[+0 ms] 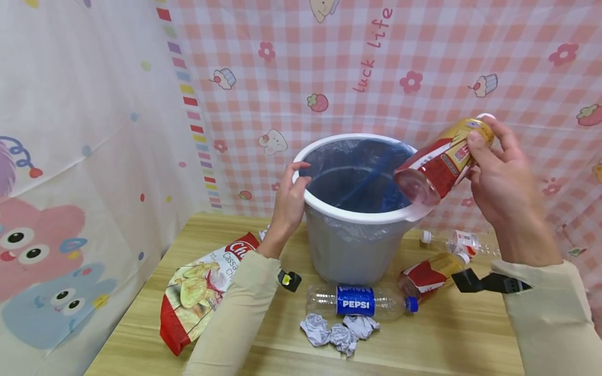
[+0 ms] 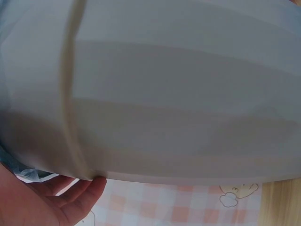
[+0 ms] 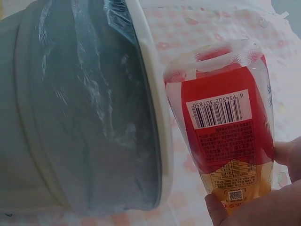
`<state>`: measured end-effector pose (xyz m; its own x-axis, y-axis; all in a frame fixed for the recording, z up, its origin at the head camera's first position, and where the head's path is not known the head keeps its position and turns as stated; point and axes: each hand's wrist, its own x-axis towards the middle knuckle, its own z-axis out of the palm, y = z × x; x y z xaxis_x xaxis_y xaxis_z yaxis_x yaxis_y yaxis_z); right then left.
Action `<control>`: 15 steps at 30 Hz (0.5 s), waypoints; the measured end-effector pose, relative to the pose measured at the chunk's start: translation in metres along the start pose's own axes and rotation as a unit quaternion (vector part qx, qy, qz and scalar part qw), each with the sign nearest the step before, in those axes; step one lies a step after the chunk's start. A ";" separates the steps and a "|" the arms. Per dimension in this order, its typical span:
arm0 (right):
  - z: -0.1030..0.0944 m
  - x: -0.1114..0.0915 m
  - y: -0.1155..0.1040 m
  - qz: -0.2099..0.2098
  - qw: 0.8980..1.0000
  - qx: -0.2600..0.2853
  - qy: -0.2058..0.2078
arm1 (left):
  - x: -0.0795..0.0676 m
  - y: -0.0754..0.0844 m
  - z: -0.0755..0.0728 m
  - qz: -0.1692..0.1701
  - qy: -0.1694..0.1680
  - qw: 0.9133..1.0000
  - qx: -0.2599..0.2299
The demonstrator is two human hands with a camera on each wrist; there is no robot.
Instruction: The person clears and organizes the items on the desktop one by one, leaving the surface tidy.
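Gripped near its white-capped end by the thumb and fingers of the right hand [image 1: 505,177], a red-and-yellow bottle [image 1: 444,159] is held up at a tilt, its base pointing down and to the left. That base overlaps the right side of the bin's rim in the head view; whether the two touch, I cannot tell. Seen from the right wrist, the bottle is just beside the rim, its barcode label facing the camera.

Fingers of the left hand [image 1: 290,201] hook over the left side of the rim, holding the bin [image 1: 355,256] there. It stands upright on the table [image 1: 127,334], grey with a white rim, and a see-through liner [image 1: 338,156] covers its inside and folds over the edge.

Just in front of the bin a Pepsi bottle [image 1: 355,301] lies on its side, blue cap to the right, with three paper balls [image 1: 316,330] close before it. To the right lie a second red bottle [image 1: 425,277] and, farther back, a clear bottle [image 1: 463,242] with a white cap. On the left is a chip bag [image 1: 202,292], partly covered by the left sleeve [image 1: 240,318]. Behind everything hangs a pink checked cloth [image 1: 282,68].
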<state>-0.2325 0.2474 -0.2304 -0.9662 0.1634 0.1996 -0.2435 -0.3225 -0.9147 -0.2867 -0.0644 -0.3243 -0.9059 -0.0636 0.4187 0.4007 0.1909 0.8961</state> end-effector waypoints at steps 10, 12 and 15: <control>0.020 0.004 0.008 -0.023 0.999 -0.039 0.004 | 0.000 0.001 0.001 0.003 0.003 1.000 0.006; 0.024 0.005 0.009 -0.020 0.998 -0.056 0.007 | 0.000 0.001 0.001 0.001 0.002 1.000 0.006; 0.030 0.004 0.010 -0.014 0.997 -0.077 0.012 | 0.000 0.001 0.001 0.000 0.002 1.000 0.005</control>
<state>-0.2419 0.2167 -0.2285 -0.9563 0.1935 0.2194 -0.2531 -0.1712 -0.9522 -0.2861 -0.0631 -0.3235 -0.9057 -0.0679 0.4185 0.3983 0.2015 0.8948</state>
